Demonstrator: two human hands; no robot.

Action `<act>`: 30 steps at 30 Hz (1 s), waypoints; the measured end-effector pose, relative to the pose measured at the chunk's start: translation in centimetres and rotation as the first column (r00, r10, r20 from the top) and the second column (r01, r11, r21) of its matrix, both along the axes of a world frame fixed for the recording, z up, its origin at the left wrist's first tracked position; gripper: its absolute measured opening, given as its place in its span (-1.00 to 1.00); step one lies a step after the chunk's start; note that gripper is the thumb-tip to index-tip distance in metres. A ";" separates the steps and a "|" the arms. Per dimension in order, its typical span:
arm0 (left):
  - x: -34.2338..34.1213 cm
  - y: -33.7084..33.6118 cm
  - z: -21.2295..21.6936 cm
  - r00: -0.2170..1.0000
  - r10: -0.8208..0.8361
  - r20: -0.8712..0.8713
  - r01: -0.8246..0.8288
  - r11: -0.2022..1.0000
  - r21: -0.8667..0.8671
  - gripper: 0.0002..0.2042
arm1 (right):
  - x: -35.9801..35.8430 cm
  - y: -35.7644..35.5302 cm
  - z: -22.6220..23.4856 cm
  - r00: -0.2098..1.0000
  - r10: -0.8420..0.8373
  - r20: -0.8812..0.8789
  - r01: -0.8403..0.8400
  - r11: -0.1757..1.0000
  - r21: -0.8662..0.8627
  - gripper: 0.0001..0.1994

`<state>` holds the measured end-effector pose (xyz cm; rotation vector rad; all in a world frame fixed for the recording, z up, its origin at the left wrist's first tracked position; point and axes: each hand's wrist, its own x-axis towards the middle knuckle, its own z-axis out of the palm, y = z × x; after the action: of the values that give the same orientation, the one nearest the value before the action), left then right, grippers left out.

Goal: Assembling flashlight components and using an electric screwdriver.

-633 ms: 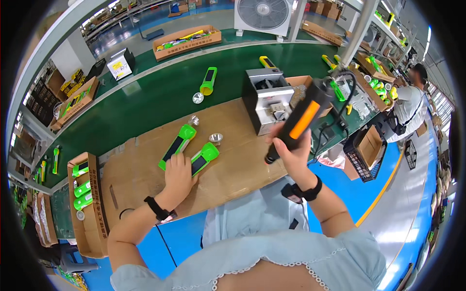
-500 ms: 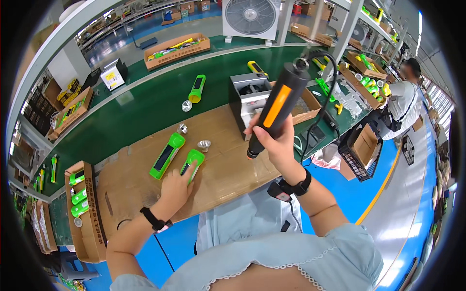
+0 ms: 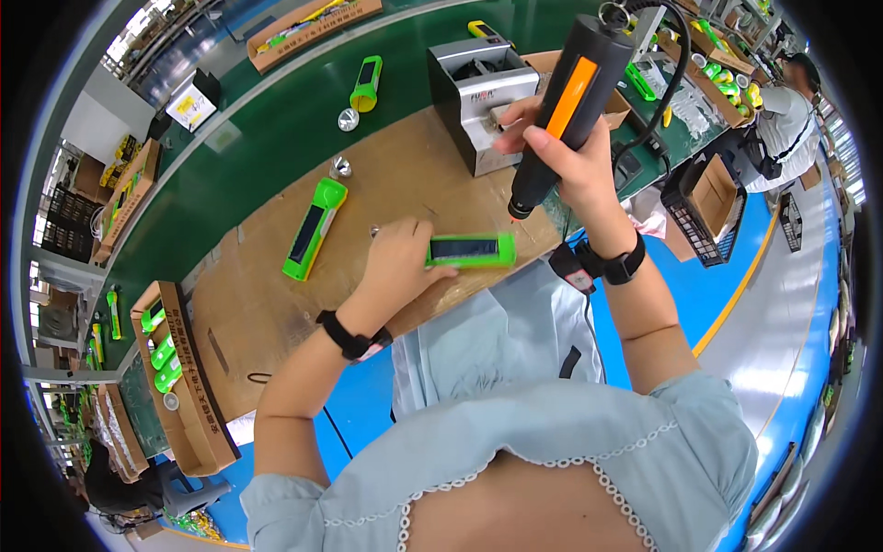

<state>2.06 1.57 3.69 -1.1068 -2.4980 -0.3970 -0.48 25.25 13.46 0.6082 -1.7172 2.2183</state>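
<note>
My left hand [image 3: 394, 271] is closed around one end of a green flashlight [image 3: 465, 249] with a dark panel, held sideways near the cardboard's front edge. My right hand [image 3: 572, 164] grips a black electric screwdriver [image 3: 567, 101] with an orange stripe. Its tip points down, to the right of the flashlight and apart from it. A second green flashlight [image 3: 315, 228] lies on the cardboard sheet [image 3: 253, 317], left of my left hand, with a silver reflector cup [image 3: 340, 167] by its top end. Farther back, a third flashlight [image 3: 366, 85] lies beside another reflector [image 3: 348, 120] on the green bench.
Behind my right hand stands a grey metal box-shaped machine [image 3: 483, 106]. A coiled black cable [image 3: 679, 87] hangs right of the screwdriver. At the left, a long cardboard box [image 3: 193, 405] holds several green flashlights. A black crate [image 3: 706, 210] and a seated person [image 3: 786, 124] are at the right.
My left hand has moved right with the flashlight, which has turned from slanting upward to lying sideways. My right hand and the screwdriver have shifted right and up in the picture. The view has tilted.
</note>
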 end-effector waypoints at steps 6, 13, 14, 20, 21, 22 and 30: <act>2.7 1.8 -1.9 0.925 0.234 0.301 -0.271 0.959 0.087 -0.55 | -3.5 1.3 -0.9 0.901 -0.370 -0.225 0.371 0.928 -0.040 -0.71; 7.6 1.7 -2.7 0.861 0.380 0.337 -0.465 0.858 0.219 -0.57 | -8.2 2.6 -0.1 0.846 -0.441 -0.300 0.422 0.897 -0.130 -0.77; 7.9 1.8 -2.8 0.856 0.394 0.335 -0.483 0.840 0.247 -0.56 | -8.5 2.2 -0.2 0.851 -0.439 -0.290 0.425 0.898 -0.113 -0.76; 7.1 1.6 -3.6 0.896 0.352 0.269 -0.423 0.862 0.280 -0.57 | -10.4 1.4 -1.1 0.902 -0.368 -0.226 0.375 0.927 -0.013 -0.75; 6.7 1.5 -3.5 0.893 0.355 0.275 -0.428 0.859 0.280 -0.57 | -10.3 1.5 -0.9 0.904 -0.364 -0.222 0.379 0.925 0.027 -0.75; 6.1 1.4 -3.4 0.897 0.340 0.281 -0.415 0.866 0.279 -0.58 | -10.1 1.6 -0.8 0.907 -0.362 -0.217 0.384 0.921 0.068 -0.74; 3.6 0.6 -3.5 0.924 0.268 0.274 -0.351 0.878 0.326 -0.56 | -4.2 0.1 -1.7 0.953 -0.215 -0.215 0.180 0.969 -0.172 -0.75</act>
<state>5.64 2.12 0.15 -0.5221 -2.5793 -0.8927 -4.66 25.33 11.75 0.6033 -1.4148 2.0251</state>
